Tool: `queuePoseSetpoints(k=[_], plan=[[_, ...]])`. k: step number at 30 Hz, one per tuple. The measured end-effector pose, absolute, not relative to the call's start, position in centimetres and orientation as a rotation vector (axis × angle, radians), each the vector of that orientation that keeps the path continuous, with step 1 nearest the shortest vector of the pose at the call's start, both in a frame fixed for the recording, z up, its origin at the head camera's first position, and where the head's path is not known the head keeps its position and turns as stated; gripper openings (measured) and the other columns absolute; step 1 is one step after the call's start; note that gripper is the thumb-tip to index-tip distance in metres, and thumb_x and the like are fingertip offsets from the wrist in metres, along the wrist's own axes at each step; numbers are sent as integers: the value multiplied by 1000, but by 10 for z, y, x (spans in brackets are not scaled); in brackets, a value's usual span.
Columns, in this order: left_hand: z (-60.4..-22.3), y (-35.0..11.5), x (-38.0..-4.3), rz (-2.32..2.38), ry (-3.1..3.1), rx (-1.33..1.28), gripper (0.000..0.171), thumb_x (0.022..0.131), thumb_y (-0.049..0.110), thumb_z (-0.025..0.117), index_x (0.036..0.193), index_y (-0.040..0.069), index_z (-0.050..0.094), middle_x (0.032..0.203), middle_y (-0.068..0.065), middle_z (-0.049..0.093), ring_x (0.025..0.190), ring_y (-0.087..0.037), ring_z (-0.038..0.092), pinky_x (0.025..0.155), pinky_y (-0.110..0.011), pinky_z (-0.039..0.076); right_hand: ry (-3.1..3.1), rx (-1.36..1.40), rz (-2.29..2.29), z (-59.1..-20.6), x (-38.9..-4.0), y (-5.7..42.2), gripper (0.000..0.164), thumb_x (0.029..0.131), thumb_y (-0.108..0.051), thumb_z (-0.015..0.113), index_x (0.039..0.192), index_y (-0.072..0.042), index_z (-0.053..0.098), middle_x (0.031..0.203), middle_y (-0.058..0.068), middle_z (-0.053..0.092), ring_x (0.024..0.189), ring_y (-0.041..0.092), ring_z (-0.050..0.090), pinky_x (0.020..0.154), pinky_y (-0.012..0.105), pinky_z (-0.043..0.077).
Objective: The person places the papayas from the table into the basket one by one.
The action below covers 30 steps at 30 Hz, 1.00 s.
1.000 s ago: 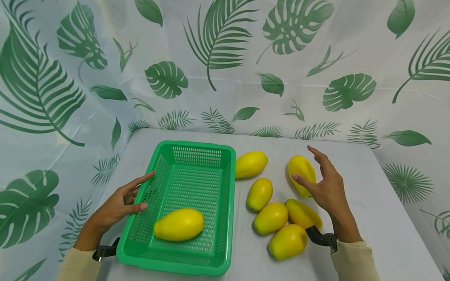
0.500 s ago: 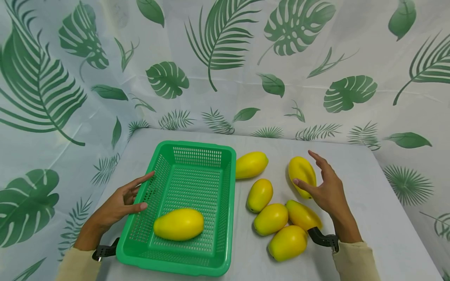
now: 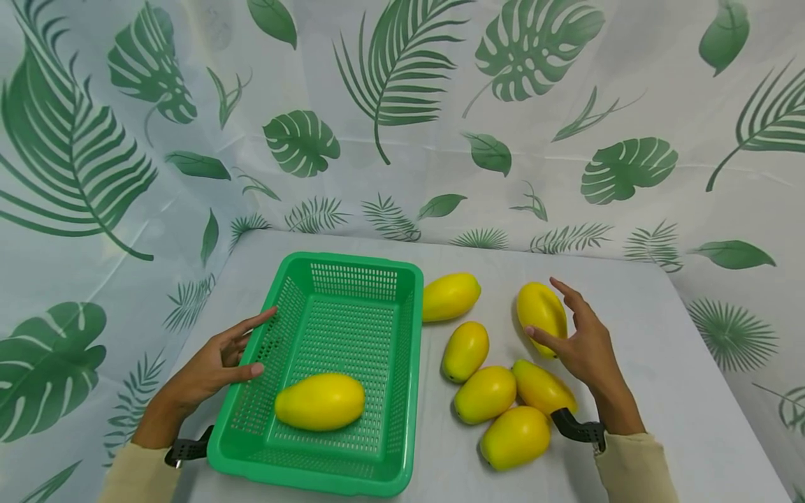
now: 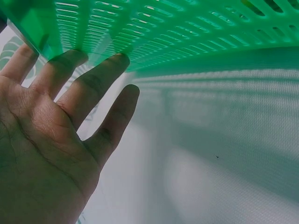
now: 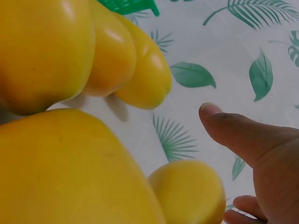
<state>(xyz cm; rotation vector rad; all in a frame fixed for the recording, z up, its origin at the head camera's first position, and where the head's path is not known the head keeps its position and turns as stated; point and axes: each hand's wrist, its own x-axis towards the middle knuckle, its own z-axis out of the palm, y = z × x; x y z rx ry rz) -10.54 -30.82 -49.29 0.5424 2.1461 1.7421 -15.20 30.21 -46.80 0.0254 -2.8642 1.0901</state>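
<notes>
My left hand [image 3: 216, 367] holds the left rim of a green plastic basket [image 3: 415, 363], thumb over the edge. In the left wrist view, straight fingers [image 4: 96, 88] reach up to the outside of its slotted wall [image 4: 187, 28]. One yellow papaya [image 3: 321, 402] lies across the basket's near end. On the right, my right hand [image 3: 585, 339] hovers with fingers and thumb spread beside a papaya [image 3: 533, 304] at the back. The thumb overlaps this papaya in the head view. In the right wrist view, the thumb [image 5: 233, 133] stands apart from the fruit and nothing is held.
Several more papayas lie on the white-covered table between basket and right hand: one [image 3: 451, 297] against the basket's right side, others [image 3: 484, 395] clustered nearer the front, one [image 3: 516, 439] nearest. Leaf-printed cloth walls [image 3: 402, 140] enclose the back and sides.
My right hand has lowered slightly toward the near side, its fingers still spread by the back papaya. The left hand and the basket have not moved; the view has shifted a little.
</notes>
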Motion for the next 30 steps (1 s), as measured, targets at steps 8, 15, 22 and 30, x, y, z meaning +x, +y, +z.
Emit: queuePoseSetpoints(k=[8, 15, 22, 30], plan=[[-492, -307, -105, 1786, 2091, 555, 87, 100, -6, 62, 172, 20, 22, 180, -13, 14, 152, -9, 47, 112, -21, 49, -2879, 22, 1114, -477, -154, 306, 102, 90, -30, 88, 171, -29, 26, 172, 25, 31, 150, 57, 33, 118, 75, 32], [-492, -307, -106, 1778, 2104, 546, 86, 100, -5, 63, 172, 20, 22, 180, -12, 14, 150, -11, 50, 111, -23, 51, -2891, 27, 1104, -481, -157, 310, 102, 90, -29, 88, 171, -27, 26, 169, 28, 33, 150, 57, 35, 117, 77, 34], [-492, -307, -106, 1761, 2127, 550, 86, 101, -5, 63, 172, 21, 23, 180, -5, 15, 155, 1, 36, 114, -15, 43, -2944, -36, 1078, -484, -160, 312, 102, 90, -33, 89, 171, -26, 27, 167, 30, 35, 145, 57, 39, 113, 79, 36], [-493, -308, -106, 1765, 2125, 548, 86, 101, -5, 63, 172, 21, 23, 180, -5, 15, 155, 3, 33, 114, -14, 42, -3013, -58, 1108, -491, -160, 314, 100, 91, -46, 85, 170, -27, 27, 166, 26, 38, 139, 53, 46, 107, 76, 42]])
